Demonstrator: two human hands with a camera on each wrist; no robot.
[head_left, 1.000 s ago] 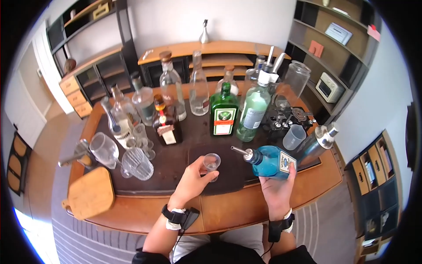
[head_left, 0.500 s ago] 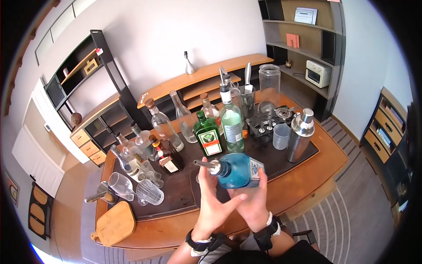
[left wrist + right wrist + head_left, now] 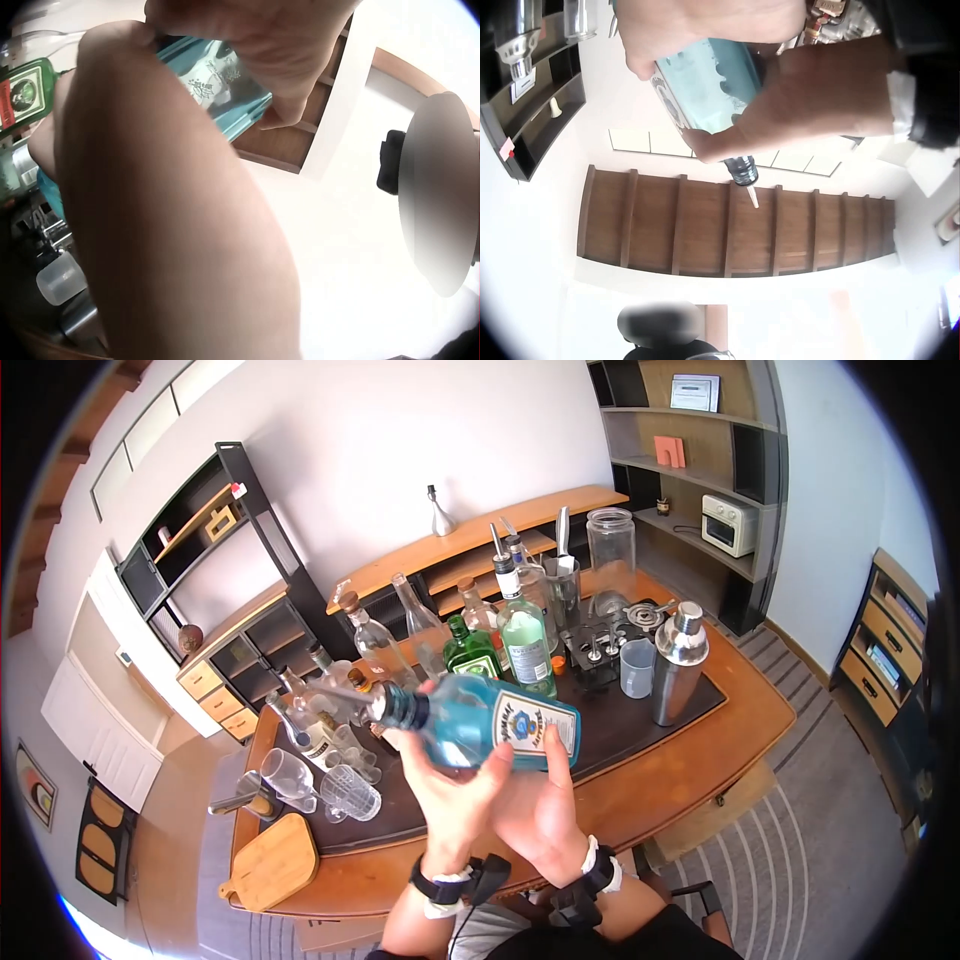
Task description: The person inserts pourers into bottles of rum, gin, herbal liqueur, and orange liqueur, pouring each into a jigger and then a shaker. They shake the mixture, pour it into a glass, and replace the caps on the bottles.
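A blue, labelled bottle [image 3: 460, 720] is held up over the table, tilted on its side, its metal pourer [image 3: 343, 701] towards the left. My left hand [image 3: 445, 790] grips it near the neck and shoulder, thumb along the lower side. Around the base end, my right hand [image 3: 540, 810] holds it from below, a digit against the label. In the right wrist view both hands are round the bottle [image 3: 709, 82], liquid showing inside. A green bottle [image 3: 470, 650] and a clear, pale-green one [image 3: 527, 645] stand behind it. No small cup is visible in my left hand.
Several glass bottles stand at the back left. Glasses [image 3: 350, 792] and a wooden board [image 3: 270, 863] lie to the left on the table [image 3: 640, 790]. At the right are a shaker [image 3: 678, 670], a plastic cup [image 3: 637, 667] and a tall jar [image 3: 611, 550].
The blue bottle has come left and up closer to the head camera, its label turned into view. My left hand, earlier holding a small cup, now grips the bottle. The head view has shifted.
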